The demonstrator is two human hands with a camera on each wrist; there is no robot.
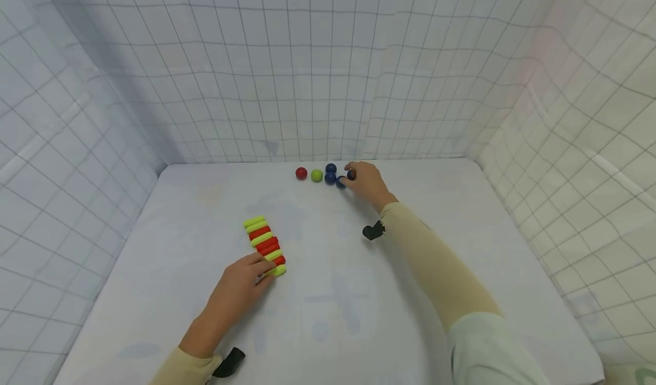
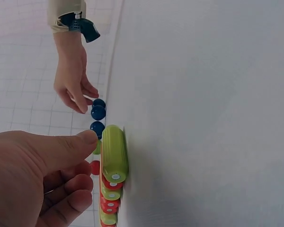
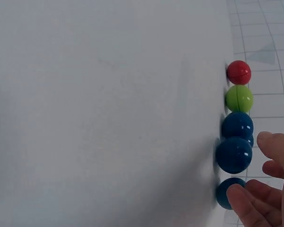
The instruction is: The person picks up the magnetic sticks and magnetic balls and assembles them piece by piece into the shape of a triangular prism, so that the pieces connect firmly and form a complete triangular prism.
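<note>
A slightly slanting row of red and yellow-green ridged sticks (image 1: 264, 236) lies side by side on the white table. My left hand (image 1: 240, 285) is at the near end of this row, thumb and fingers spread apart beside the nearest yellow-green stick (image 2: 114, 153). Toward the back of the table, my right hand (image 1: 368, 181) reaches over several glossy dark blue balls (image 3: 234, 155). Its fingertips touch the outermost blue ball (image 3: 222, 193), while the thumb stands apart from them. Left of the blue balls sit one green ball (image 1: 316, 175) and one red ball (image 1: 301, 173).
White grid-patterned fabric (image 1: 328, 89) hangs behind the table and along both sides. The balls stand close to the back edge of the white table (image 1: 328, 328). Each wrist carries a small black device (image 1: 373, 230).
</note>
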